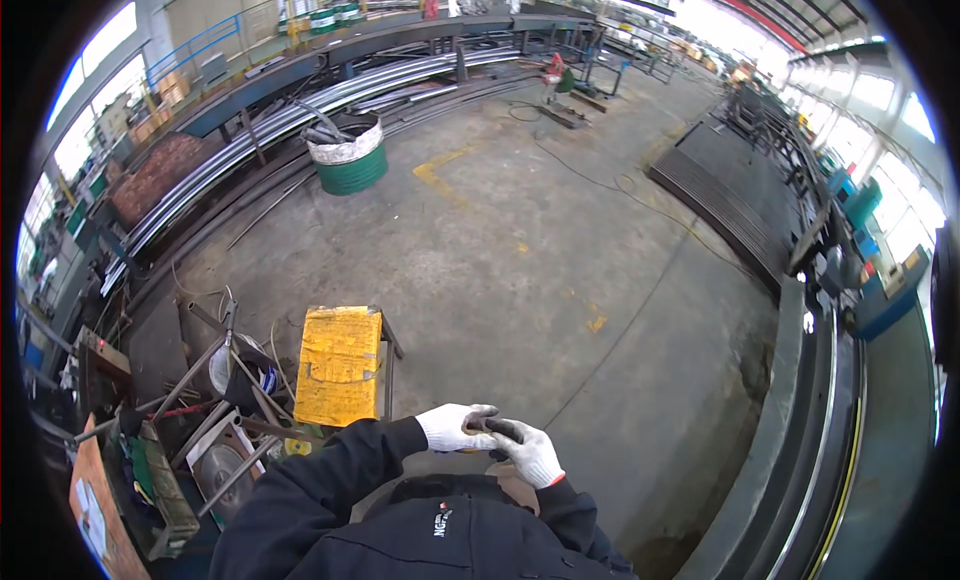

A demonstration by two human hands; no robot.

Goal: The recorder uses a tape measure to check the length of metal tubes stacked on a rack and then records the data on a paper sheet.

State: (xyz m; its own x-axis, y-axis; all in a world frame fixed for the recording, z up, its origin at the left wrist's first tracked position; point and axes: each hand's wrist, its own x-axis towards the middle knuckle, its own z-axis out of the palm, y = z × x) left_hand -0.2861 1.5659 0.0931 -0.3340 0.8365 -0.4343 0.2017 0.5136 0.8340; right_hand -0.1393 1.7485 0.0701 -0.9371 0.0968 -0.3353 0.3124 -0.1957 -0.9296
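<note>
Gloves (440, 425), presumably worn to guard skin, cover the left hand (460, 429) and right hand (528, 452), touching each other at six o'clock, clamped on what I cannot tell, the stool (338, 375) at their ten o'clock.

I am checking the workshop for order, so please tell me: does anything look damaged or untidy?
Yes. The rectangular yellow stool top looks creased and stained; left of it, slanting grey metal tubes criss-cross untidily among clutter.
</note>
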